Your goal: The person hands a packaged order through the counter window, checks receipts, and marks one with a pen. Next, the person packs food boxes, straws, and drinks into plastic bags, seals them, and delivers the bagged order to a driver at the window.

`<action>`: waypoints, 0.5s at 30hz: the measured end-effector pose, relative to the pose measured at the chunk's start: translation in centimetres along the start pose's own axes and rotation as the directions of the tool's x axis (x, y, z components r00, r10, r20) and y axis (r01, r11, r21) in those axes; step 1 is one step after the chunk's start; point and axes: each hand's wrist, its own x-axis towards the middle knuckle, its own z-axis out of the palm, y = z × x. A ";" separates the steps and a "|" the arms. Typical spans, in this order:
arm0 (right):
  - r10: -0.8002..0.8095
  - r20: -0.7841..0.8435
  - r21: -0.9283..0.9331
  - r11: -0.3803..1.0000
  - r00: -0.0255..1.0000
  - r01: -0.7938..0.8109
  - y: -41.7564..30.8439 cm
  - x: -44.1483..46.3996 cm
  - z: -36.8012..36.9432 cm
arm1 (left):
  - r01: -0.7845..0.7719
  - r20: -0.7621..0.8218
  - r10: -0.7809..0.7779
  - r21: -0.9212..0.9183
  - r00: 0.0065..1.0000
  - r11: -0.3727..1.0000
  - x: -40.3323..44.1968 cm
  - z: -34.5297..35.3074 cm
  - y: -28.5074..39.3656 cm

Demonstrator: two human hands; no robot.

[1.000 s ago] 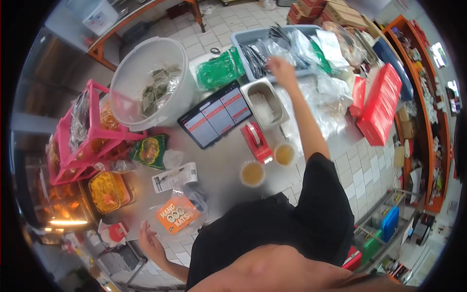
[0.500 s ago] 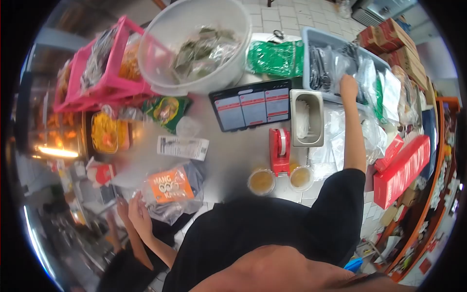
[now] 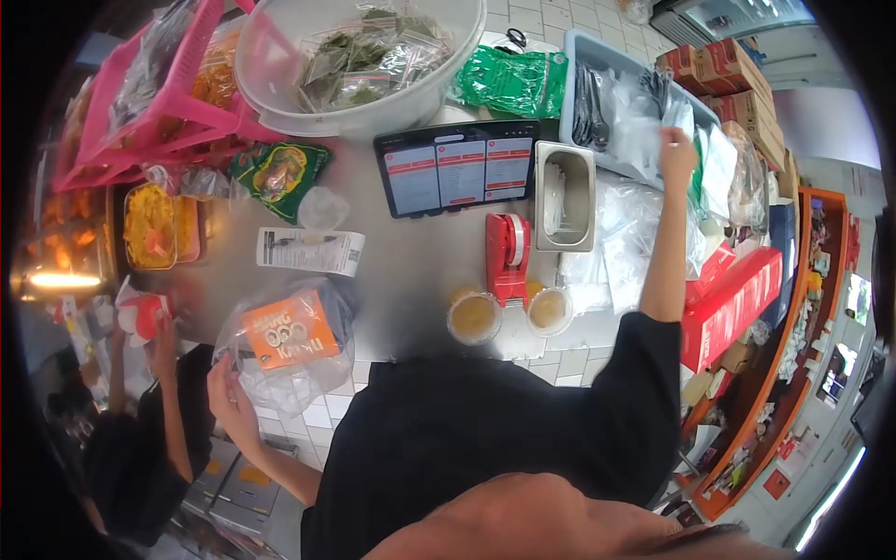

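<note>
Bag [image 3: 297, 385] at the bench's [image 3: 397, 280] near edge, toward the left corner, orange label [image 3: 291, 331] in or on it; two cups [image 3: 473, 315] outside, well apart. Left hand [image 3: 231, 406] at its left edge, grip unclear; right hand [image 3: 678, 161] over plastic [image 3: 627, 112] in the tub [image 3: 568, 89], fingers blurred, hold impossible to tell.

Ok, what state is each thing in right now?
Tablet: screen lit.
Round tub: open, holding bagged leaves.
Blue bin: open, well filled.
Metal container: open, white items inside.
Tape dispenser: loaded.
Left cup: filled.
Right cup: filled.
Receipt: printed side up.
Left hand: at labelled bag's edge, grip unclear.
Right hand: over blue bin, grip unclear.
</note>
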 end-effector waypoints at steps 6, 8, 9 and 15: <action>0.073 -0.258 -0.012 0.997 0.963 -0.079 -6.6 -0.3 -8.0 | 0.017 -0.120 -0.020 -0.026 0.993 1.000 -0.5 -0.4 -1.1; 0.255 -0.227 0.492 0.863 0.940 -0.115 -7.8 -1.5 -10.2 | 0.006 -0.165 -0.005 0.005 0.986 1.000 -0.4 -0.7 -1.2; 0.264 -0.235 0.610 0.790 0.935 -0.069 -9.7 -2.6 -11.4 | 0.003 -0.191 0.002 0.027 0.981 1.000 -0.3 -1.0 -1.3; 0.103 0.025 0.979 0.200 0.994 -0.046 -19.7 -13.7 -12.0 | -0.083 -0.327 0.140 0.183 0.934 0.980 0.9 -1.9 -4.5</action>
